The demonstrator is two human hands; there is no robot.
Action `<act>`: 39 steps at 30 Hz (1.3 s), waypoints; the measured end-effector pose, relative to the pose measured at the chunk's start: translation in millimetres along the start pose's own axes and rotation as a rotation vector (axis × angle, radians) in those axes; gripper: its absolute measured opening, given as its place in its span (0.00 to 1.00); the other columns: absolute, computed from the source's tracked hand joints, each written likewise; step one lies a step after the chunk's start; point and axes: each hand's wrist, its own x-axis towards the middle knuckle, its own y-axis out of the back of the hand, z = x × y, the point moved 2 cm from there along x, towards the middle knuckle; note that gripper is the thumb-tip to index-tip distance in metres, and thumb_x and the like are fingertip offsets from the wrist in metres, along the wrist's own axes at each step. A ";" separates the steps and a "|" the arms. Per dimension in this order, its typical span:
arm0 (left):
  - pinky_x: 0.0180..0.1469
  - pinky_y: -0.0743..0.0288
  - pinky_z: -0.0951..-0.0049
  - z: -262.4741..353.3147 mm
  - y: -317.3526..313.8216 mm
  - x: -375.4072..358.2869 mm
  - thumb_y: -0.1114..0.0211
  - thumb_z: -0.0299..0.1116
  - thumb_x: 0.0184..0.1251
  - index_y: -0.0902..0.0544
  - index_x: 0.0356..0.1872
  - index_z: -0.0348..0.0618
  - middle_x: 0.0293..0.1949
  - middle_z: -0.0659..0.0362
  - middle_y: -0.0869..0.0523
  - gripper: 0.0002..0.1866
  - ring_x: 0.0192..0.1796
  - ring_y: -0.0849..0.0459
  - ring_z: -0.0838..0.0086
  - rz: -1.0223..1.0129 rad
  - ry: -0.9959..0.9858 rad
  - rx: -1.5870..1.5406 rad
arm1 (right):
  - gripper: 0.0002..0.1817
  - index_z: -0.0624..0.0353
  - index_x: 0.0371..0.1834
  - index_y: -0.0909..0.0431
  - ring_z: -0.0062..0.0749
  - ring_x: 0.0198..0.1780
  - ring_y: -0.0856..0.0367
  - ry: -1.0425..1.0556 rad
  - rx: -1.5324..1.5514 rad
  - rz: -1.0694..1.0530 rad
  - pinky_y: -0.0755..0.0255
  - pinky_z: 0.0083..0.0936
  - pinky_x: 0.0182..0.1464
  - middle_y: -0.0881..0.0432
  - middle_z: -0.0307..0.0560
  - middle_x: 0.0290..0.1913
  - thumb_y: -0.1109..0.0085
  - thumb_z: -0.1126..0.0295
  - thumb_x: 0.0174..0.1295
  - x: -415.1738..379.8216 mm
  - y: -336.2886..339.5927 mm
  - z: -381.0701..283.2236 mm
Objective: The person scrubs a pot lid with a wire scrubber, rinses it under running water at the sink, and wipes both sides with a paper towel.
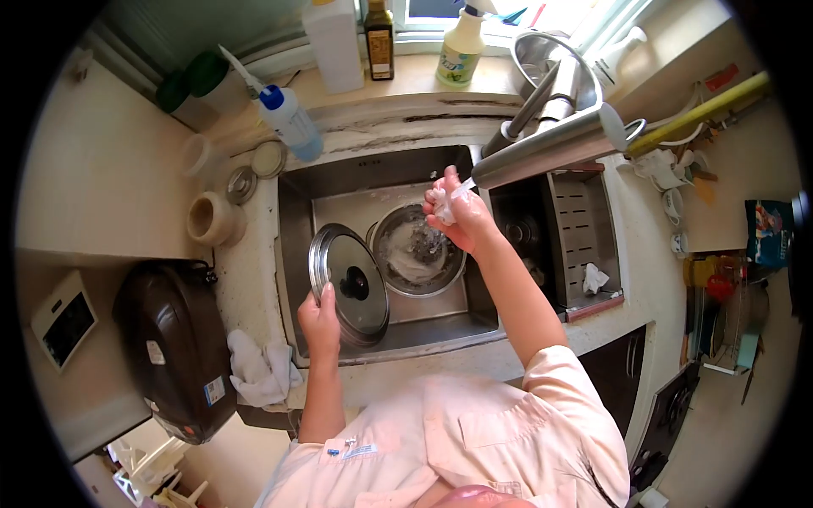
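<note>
My shirt (440,427), bottom centre. My left hand (319,323): fingers closed on lid (362,306) at its rim, left of centre. My right hand (466,223): fingers loosely curled round white wad (442,206), beside tap (550,155). Pot (458,269), water inside, in sink (406,332), centre.

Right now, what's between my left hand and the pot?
The lid. In the head view, your left hand grips its near edge, and its far edge overlaps the side of the pot.
</note>
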 end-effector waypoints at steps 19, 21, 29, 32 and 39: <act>0.25 0.45 0.81 1.5 6.1 -9.6 0.44 0.33 0.66 0.26 0.24 0.38 0.19 0.71 0.35 0.12 0.24 0.41 0.87 0.003 -0.024 0.001 | 0.19 0.68 0.50 0.34 0.39 0.49 0.28 1.191 -0.610 0.735 0.34 0.29 0.51 0.28 0.54 0.48 0.45 0.78 0.54 40.3 88.9 -64.4; 0.25 0.45 0.81 5.6 8.4 -12.3 0.45 0.33 0.66 0.26 0.24 0.38 0.19 0.71 0.35 0.12 0.24 0.41 0.87 0.021 -0.032 -0.015 | 0.25 0.69 0.55 0.39 0.45 0.54 0.30 1.097 -0.449 0.836 0.38 0.34 0.59 0.29 0.59 0.51 0.47 0.79 0.52 40.7 117.7 -68.2; 0.25 0.45 0.80 -3.1 18.6 -19.4 0.45 0.33 0.66 0.27 0.23 0.38 0.18 0.70 0.36 0.13 0.23 0.41 0.86 0.013 -0.099 0.057 | 0.28 0.64 0.64 0.40 0.50 0.56 0.27 0.774 -1.365 0.814 0.32 0.32 0.54 0.29 0.60 0.58 0.49 0.72 0.58 5.7 127.3 -93.1; 0.25 0.44 0.79 -1.5 17.1 -17.9 0.44 0.33 0.66 0.28 0.23 0.37 0.18 0.69 0.36 0.13 0.23 0.41 0.85 -0.044 -0.103 0.035 | 0.18 0.58 0.56 0.29 0.30 0.34 0.20 0.754 -0.819 0.372 0.26 0.22 0.33 0.19 0.47 0.42 0.50 0.68 0.63 1.7 134.1 -60.9; 0.24 0.44 0.78 4.6 19.2 -16.4 0.44 0.34 0.65 0.27 0.24 0.35 0.16 0.69 0.36 0.14 0.22 0.41 0.84 -0.070 -0.178 0.074 | 0.12 0.53 0.34 0.28 0.14 0.16 0.40 0.130 -0.331 0.290 0.49 0.12 0.14 0.34 0.32 0.20 0.57 0.59 0.68 -29.0 83.3 55.6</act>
